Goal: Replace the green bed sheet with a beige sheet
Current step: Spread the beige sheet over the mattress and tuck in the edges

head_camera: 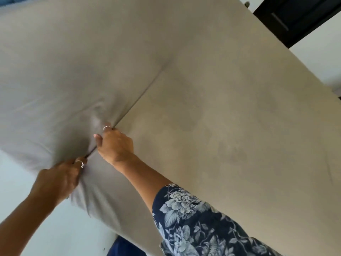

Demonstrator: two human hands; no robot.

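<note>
In the head view, a beige sheet (212,111) covers nearly the whole bed, lying flat and smooth across the right side and reaching the far edge. Over the left side a second layer of the same cloth is lifted and folded back, its surface blurred, and a straight crease runs from the middle of the bed down to the two hands at the near left corner. The right hand (115,145) sits on that crease with its fingers curled down into the fabric, gripping a bunched fold; a ring shows on one finger and the thumb points toward the left. The left hand (59,179) is just beside it, lower and nearer the corner, fingers wrapped around the gathered edge of the sheet, also with a ring on one finger. Small wrinkles fan out from where the right hand pinches the cloth. The right arm wears a dark blue sleeve (193,218) with a pale flower pattern, while the left forearm is bare. Beyond the near left corner lies a pale floor (46,228), with something dark blue showing just under the hanging cloth. Past the far right corner stands a piece of black furniture (295,17) against a white wall (324,58).
</note>
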